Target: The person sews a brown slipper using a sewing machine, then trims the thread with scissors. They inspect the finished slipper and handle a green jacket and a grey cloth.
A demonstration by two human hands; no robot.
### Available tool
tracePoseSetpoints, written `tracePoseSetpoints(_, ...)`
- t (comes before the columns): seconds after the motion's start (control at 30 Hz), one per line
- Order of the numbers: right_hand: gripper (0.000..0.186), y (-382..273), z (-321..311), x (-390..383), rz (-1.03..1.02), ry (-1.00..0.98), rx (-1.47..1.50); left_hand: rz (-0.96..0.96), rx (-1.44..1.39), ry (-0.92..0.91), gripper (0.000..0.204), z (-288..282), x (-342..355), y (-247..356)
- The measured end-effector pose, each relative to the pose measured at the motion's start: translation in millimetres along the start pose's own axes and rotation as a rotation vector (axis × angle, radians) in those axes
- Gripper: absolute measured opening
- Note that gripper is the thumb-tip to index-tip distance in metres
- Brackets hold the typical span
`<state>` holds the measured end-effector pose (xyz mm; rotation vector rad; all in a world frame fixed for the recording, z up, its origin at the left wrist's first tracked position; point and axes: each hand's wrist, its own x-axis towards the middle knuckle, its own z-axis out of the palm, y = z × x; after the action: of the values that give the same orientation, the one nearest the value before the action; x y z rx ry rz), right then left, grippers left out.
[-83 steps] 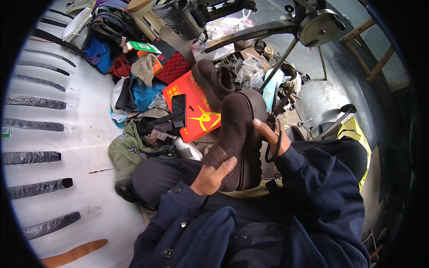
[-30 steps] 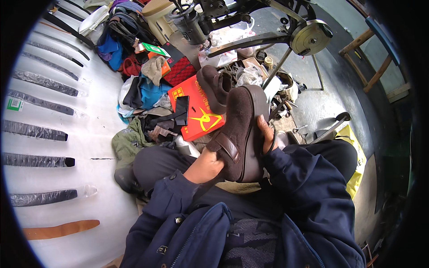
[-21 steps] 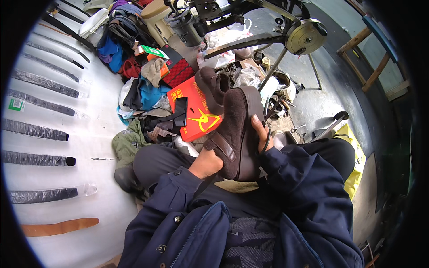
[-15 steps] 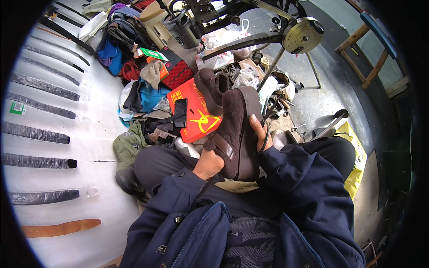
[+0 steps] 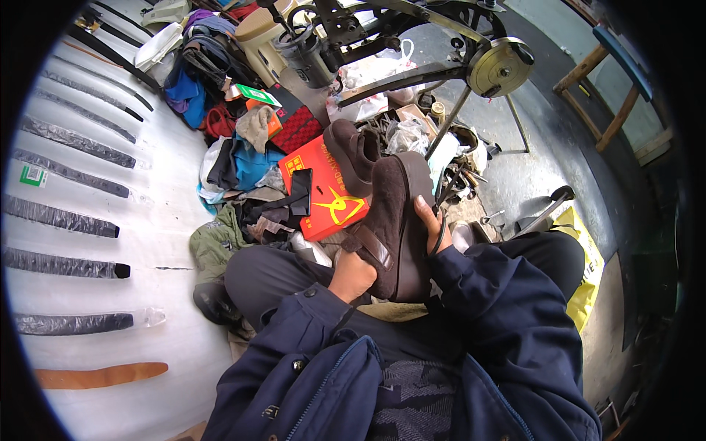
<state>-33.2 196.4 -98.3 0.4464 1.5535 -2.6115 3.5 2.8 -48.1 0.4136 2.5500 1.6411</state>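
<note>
A dark brown fuzzy shoe (image 5: 392, 220) with a thick sole and a shiny strap is held over my lap, toe pointing away. My left hand (image 5: 351, 275) grips it at the opening near the heel, with the fingertips tucked inside out of sight. Against the sole side presses my right hand (image 5: 432, 226), thumb up along the edge; its other fingers are hidden. A thin dark loop shows by that hand, too unclear to name. Beyond lies a matching brown shoe (image 5: 354, 158), resting on a red box (image 5: 323, 192) with yellow marks.
Several plastic-wrapped dark strips (image 5: 66, 261) and a tan strip (image 5: 103, 375) hang or lie on a white surface at left. A hand-cranked machine (image 5: 412, 73) stands ahead. Cloth heaps, loose tools, a yellow bag (image 5: 585, 275) and a wooden stool (image 5: 603, 81) surround me.
The held shoe sits slightly lower and further right in view, and the surroundings have shifted a little the same way. Both hands keep their hold on it.
</note>
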Motion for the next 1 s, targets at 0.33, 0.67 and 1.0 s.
tracePoseSetpoints(0.33,0.068,8,-14,6,0.206,-0.098,0.052,0.18,0.227,-0.334,0.019,-39,7,16)
tracePoseSetpoints(0.67,0.053,-8,-7,-1,0.254,-0.249,0.066,0.455,0.54,-0.32,0.005,-40,0,-15)
tracePoseSetpoints(1.0,0.055,-2,-8,3,0.363,-0.347,0.086,0.751,0.721,-0.296,0.023,-48,3,4)
